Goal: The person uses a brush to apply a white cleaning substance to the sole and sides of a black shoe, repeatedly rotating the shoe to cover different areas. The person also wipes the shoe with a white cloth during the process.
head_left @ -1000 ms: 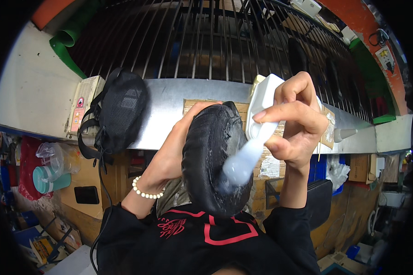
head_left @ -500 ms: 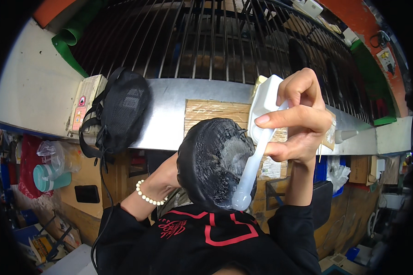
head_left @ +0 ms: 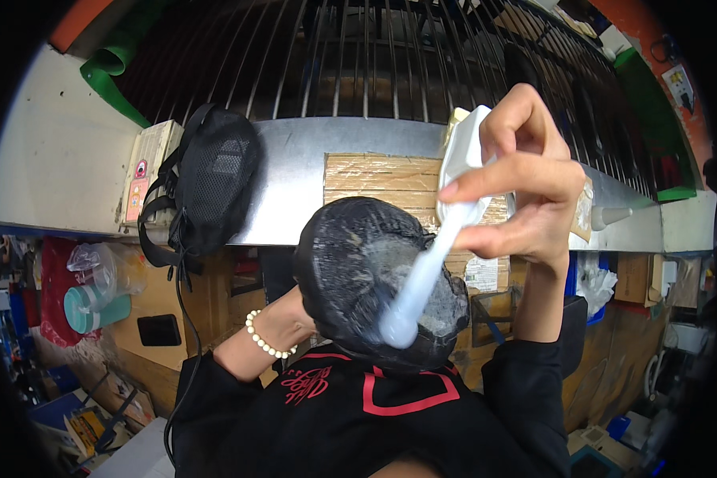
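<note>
Big black sleeves (head_left: 350, 430) with red print filling the bottom of the frame, both forearms coming up from there. Right hand (head_left: 526, 191) raised in the upper right, wrist bent, thumb and fingers clamped around the white handle of a brush (head_left: 430, 263) that slants down-left, its pale bristle end touching the black mesh piece (head_left: 374, 279) at centre frame. That rounded mesh thing sits pulled over the left hand (head_left: 283, 323), so no way to tell if those fingers are curled or spread inside; only the wrist shows, with a white bead bracelet (head_left: 264, 342) around it, lower left of centre. Wet-looking sheen and pale smears on the mesh right around the brush tip.

Behind all that: grey metal ledge (head_left: 295, 175) running across mid-frame, dark metal bars (head_left: 358, 56) above it across the top. Second black mesh piece with straps (head_left: 211, 187) hanging off the ledge, upper left. Cardboard box (head_left: 374, 175) right behind the held mesh. Teal cup (head_left: 95, 307) and crumpled clear plastic at the far left, wooden panels below the ledge, assorted clutter down the right edge.
</note>
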Demonstrator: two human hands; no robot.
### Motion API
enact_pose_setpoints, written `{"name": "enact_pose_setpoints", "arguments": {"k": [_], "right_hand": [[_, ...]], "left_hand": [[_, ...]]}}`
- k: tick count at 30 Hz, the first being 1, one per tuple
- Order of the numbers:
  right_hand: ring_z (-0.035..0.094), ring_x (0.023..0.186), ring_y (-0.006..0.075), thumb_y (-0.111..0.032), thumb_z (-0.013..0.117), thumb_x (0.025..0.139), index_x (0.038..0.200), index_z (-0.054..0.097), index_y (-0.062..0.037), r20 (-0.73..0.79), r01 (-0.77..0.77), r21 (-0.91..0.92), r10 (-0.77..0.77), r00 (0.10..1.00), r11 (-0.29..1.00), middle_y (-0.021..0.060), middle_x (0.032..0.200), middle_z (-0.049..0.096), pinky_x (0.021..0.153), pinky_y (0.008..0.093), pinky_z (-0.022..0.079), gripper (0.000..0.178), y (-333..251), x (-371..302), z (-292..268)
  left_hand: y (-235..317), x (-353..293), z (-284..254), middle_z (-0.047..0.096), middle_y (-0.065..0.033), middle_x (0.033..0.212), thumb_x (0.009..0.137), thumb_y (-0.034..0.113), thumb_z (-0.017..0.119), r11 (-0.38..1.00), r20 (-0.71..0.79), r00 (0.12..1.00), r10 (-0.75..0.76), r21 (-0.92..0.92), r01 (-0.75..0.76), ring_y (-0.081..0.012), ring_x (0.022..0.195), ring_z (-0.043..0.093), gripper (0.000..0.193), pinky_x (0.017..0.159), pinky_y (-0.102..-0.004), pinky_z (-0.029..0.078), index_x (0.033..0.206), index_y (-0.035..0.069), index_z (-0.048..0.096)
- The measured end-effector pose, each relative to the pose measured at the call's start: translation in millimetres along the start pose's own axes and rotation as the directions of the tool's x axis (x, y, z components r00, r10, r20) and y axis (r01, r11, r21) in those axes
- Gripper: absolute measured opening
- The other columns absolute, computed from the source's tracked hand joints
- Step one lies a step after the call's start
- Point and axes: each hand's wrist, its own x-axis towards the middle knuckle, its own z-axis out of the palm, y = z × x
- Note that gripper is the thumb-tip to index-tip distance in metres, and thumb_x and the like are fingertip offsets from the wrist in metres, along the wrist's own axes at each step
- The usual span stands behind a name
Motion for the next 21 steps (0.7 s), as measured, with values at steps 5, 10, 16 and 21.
{"name": "enact_pose_setpoints", "arguments": {"k": [5, 10, 16, 21], "right_hand": [[0.049, 0.080, 0.0151, -0.040, 0.096, 0.053, 0.083, 0.084, -0.0130, 0.188, -0.076, 0.291, 0.021, 0.982, 0.954, -0.0015, 0.085, 0.048, 0.065, 0.0277, 0.034, 0.042, 12.6, -4.1, 0.8], [0.048, 0.078, 0.0120, -0.031, 0.094, 0.062, 0.085, 0.082, -0.0093, 0.265, -0.301, 0.339, 0.217, 0.940, 0.891, -0.0024, 0.086, 0.049, 0.064, 0.0279, 0.038, 0.034, 29.7, -23.2, 15.2], [0.050, 0.079, 0.0111, -0.031, 0.093, 0.066, 0.088, 0.085, -0.0143, 0.531, -0.454, 0.258, 0.268, 0.804, 0.853, -0.0015, 0.088, 0.054, 0.064, 0.0273, 0.039, 0.029, 32.5, -32.4, -8.5], [0.056, 0.087, 0.0127, -0.026, 0.089, 0.076, 0.092, 0.084, -0.0157, 0.199, -0.101, 0.184, 0.064, 0.978, 0.978, -0.0005, 0.096, 0.057, 0.061, 0.0243, 0.043, 0.019, 44.9, -4.2, 32.3]], "left_hand": [[-3.4, -2.6, -4.2, 0.043, -0.0234, 0.144, 0.071, 0.030, 0.090, 0.994, -0.027, 0.998, -0.065, -0.084, 0.063, -0.0321, 0.131, 0.048, 0.104, 0.110, -0.0473, 0.043, 0.151, -0.001, 0.032], [-0.2, -10.2, -10.2, 0.040, -0.0256, 0.146, 0.069, 0.034, 0.091, 0.999, 0.036, 0.999, -0.038, -0.036, 0.039, -0.0347, 0.133, 0.046, 0.109, 0.111, -0.0498, 0.042, 0.152, -0.001, 0.030], [-2.0, -27.4, -26.7, 0.036, -0.0282, 0.149, 0.067, 0.039, 0.092, 0.998, 0.041, 0.999, -0.008, -0.063, 0.011, -0.0379, 0.135, 0.044, 0.116, 0.112, -0.0527, 0.041, 0.154, -0.001, 0.026], [-24.7, -25.8, -40.9, 0.033, -0.0304, 0.151, 0.066, 0.043, 0.094, 0.991, 0.089, 0.996, 0.000, -0.132, 0.012, -0.0405, 0.137, 0.042, 0.122, 0.113, -0.0551, 0.041, 0.155, -0.001, 0.023]]}}
